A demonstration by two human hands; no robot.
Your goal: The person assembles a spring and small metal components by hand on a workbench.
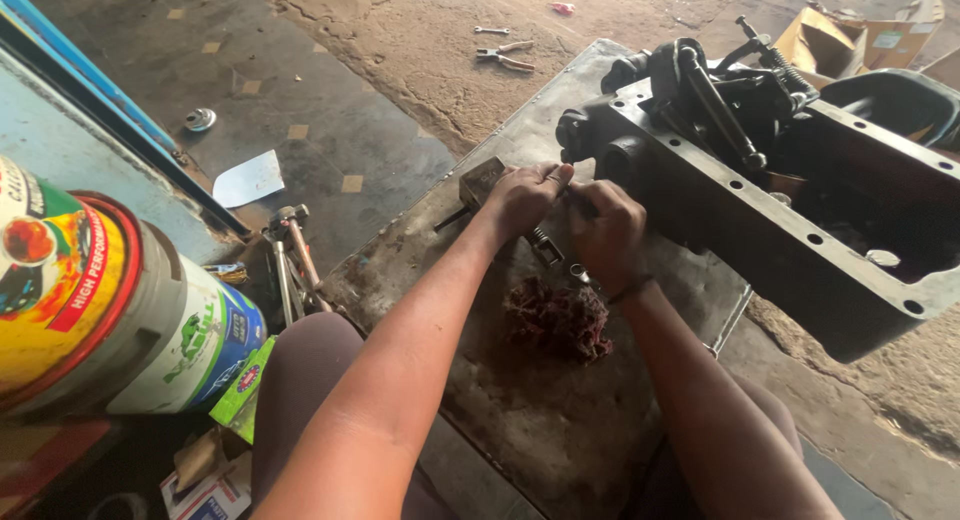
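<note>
Left hand [525, 195] and right hand [607, 230] side by side, both clamped on small metal part [546, 245] between them

Dark red rag wad [556, 318], black metal housing [770, 195], yellow-and-red can [60, 280], white-and-green can [195, 345], grey-brown stained plate [520, 410].
</note>
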